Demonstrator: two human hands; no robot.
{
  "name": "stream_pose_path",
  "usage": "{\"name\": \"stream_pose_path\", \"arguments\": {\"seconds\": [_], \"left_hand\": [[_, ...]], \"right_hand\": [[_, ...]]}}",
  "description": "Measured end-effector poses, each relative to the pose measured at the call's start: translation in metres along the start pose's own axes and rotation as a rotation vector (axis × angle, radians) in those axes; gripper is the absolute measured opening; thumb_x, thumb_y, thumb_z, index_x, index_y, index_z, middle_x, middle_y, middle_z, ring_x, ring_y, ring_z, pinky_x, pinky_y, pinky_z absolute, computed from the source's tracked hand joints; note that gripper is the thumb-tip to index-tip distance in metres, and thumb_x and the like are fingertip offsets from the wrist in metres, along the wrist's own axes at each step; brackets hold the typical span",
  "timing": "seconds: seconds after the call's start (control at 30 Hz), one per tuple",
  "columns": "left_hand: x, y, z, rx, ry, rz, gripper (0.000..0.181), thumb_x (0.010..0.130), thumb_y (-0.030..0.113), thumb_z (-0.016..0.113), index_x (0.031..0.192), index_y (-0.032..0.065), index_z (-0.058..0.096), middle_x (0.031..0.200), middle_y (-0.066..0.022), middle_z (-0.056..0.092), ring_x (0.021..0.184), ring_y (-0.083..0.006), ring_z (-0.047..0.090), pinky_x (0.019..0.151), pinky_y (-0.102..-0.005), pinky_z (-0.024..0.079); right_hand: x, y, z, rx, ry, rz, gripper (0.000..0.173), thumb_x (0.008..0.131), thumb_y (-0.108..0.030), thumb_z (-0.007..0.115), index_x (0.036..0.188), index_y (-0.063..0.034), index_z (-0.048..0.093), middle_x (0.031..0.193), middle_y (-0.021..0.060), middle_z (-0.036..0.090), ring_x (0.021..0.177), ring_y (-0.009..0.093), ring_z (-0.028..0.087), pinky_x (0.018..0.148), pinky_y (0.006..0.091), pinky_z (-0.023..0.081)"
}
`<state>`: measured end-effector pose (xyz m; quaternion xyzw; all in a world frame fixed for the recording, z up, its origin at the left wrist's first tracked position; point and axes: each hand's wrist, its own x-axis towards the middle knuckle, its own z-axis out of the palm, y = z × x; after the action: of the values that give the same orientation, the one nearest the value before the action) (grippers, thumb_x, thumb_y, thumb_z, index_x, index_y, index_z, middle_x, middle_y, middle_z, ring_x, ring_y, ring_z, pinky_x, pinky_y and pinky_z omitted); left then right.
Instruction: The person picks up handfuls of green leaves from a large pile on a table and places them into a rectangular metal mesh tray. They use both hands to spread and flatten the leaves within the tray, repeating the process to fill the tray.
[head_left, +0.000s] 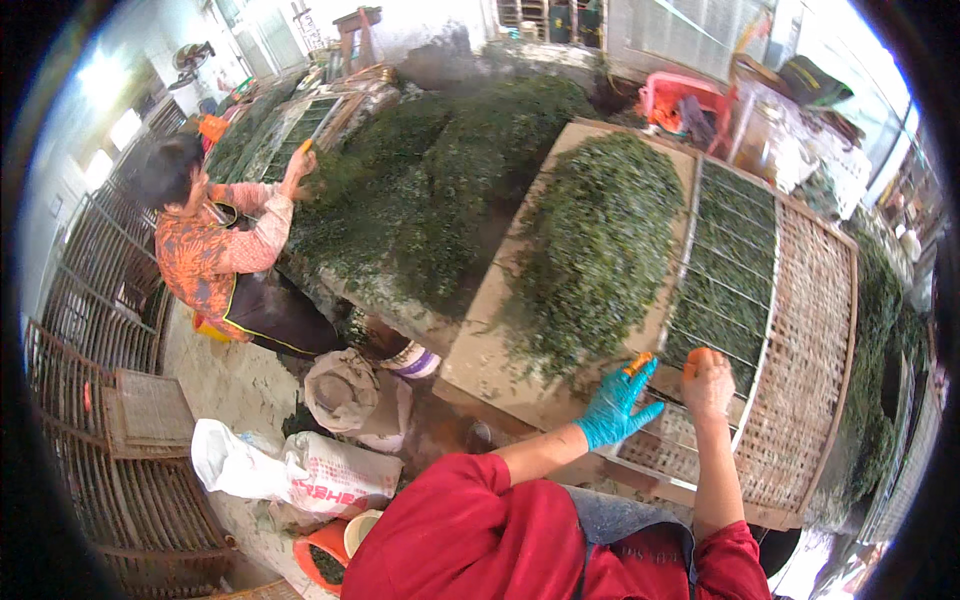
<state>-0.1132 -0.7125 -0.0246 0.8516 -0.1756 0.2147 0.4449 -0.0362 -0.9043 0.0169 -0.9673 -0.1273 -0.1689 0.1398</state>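
My left hand (619, 406), in a teal glove with orange at the fingertips, is spread beside the near end of a white slatted frame (756, 361), its thumb apart from the fingers. My right hand (708, 384) is curled over the frame's near compartments, orange covers on its fingers; whether it pinches anything is hidden. Chopped dark-green leafy matter (724, 255) fills most compartments, while the nearest ones show the woven mat (814, 322) beneath. Left of the frame, a large heap of the same green matter (604, 247) lies on a tan board (480, 360).
Across from the board stretches a bigger green pile (450, 165). A co-worker (217, 240) stands at the left by another slatted frame (300, 135). White sacks (341, 472), an orange bucket (319, 559) and slatted racks (97, 300) stand left; a pink basket (686, 94) is behind.
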Motion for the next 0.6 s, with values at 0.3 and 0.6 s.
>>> {"name": "stream_pose_path", "arguments": {"seconds": [0.3,0.6], "left_hand": [[-0.032,-0.089,-0.21,-0.115,0.099,-0.135,0.068,0.09,0.021,0.072,0.147,0.0006,0.041,0.138,-0.0223,0.055,0.116,-0.0374,0.061,0.096,-0.0448,0.05],[-0.212,-0.199,-0.389,0.263,0.508,-0.671,0.061,0.09,0.013,0.072,0.146,0.0101,0.048,0.117,-0.0126,0.067,0.094,-0.0232,0.066,0.085,-0.0357,0.054]], "right_hand": [[0.145,-0.313,0.033,0.277,-0.158,-0.321,0.039,0.079,-0.03,0.078,0.113,-0.0135,0.068,0.112,0.0123,0.068,0.112,0.034,0.061,0.094,0.043,0.05],[0.192,-0.465,0.222,-0.211,-0.828,-0.235,0.103,0.073,-0.042,0.086,0.155,-0.0351,0.025,0.163,0.0137,0.015,0.14,0.049,0.031,0.105,0.0562,0.046]]}}
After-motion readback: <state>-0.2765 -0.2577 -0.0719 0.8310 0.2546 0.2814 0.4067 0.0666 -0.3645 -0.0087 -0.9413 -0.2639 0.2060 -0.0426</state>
